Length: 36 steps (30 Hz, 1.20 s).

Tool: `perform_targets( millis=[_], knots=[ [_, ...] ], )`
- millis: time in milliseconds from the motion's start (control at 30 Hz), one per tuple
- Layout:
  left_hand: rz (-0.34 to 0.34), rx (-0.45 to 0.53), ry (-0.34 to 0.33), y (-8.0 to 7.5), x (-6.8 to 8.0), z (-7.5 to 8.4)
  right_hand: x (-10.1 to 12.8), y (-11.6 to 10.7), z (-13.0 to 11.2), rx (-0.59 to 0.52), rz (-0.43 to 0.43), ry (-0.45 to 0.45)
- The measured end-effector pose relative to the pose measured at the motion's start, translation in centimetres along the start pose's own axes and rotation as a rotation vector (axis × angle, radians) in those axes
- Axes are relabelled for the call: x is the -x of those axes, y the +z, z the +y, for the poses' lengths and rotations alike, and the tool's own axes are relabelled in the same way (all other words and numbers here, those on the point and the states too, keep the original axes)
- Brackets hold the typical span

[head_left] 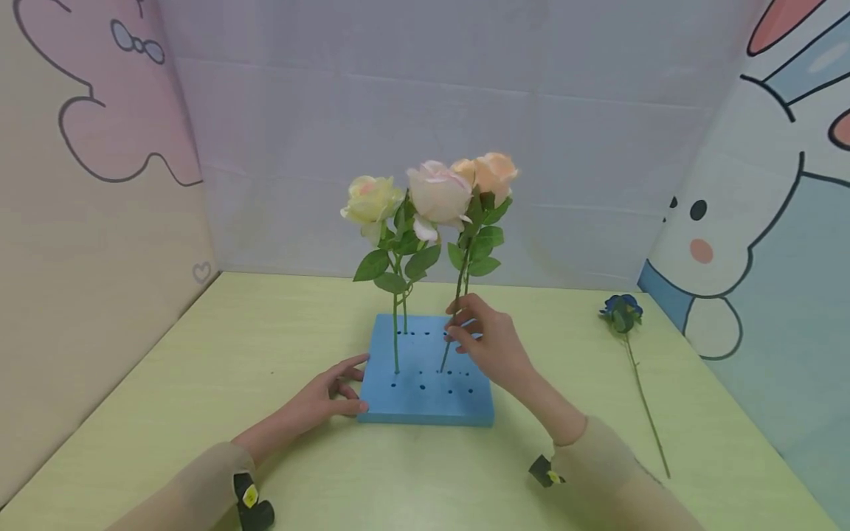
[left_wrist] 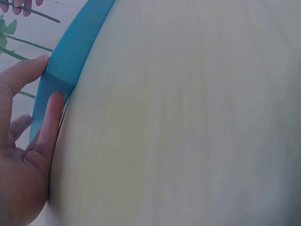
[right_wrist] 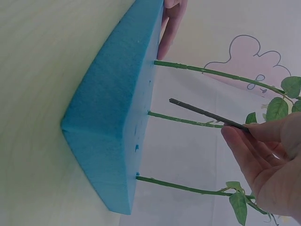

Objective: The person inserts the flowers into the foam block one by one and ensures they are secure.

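Blue foam block (head_left: 425, 387): lies flat on the pale green tabletop (head_left: 199, 383), between the two hands, its top dotted with small holes.
Left hand (head_left: 325, 398): rests on the tabletop against the block's left edge; fingers (left_wrist: 49, 125) straight, pressed to the foam's side, thumb on its upper corner, gripping nothing.
Cream rose (head_left: 370, 200): stands upright in the block, just right of the left fingers, stem in a hole.
Pink-white rose (head_left: 437, 193): stands upright behind, between the two hands.
Peach rose (head_left: 493, 174): its dark stem (right_wrist: 207, 113) is pinched by the right fingers; the lower end hangs just above the foam in the right wrist view, not in a hole.
Right hand (head_left: 488, 343): over the block's right part, fingers (right_wrist: 244, 146) curled around the stem.
Blue rose (head_left: 621, 311): lies flat on the tabletop, well to the right of the right fingers.
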State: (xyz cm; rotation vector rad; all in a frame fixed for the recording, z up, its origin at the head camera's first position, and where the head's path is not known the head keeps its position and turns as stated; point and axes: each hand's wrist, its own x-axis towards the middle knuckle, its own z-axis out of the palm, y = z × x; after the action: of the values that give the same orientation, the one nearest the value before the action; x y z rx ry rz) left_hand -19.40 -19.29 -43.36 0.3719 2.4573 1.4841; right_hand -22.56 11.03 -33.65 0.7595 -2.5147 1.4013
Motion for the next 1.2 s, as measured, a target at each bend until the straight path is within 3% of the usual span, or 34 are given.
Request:
perform_targets(
  millis=[733,1200],
  knots=[
    [-0.002,0.001,-0.025,0.1,0.0,0.0,-0.2,1.1,1.3,0.015,0.005,-0.006],
    [-0.016,0.023,0.005,0.0,0.2,0.3,-0.3,1.5,1.2,0.038,-0.014,-0.016]
  ],
)
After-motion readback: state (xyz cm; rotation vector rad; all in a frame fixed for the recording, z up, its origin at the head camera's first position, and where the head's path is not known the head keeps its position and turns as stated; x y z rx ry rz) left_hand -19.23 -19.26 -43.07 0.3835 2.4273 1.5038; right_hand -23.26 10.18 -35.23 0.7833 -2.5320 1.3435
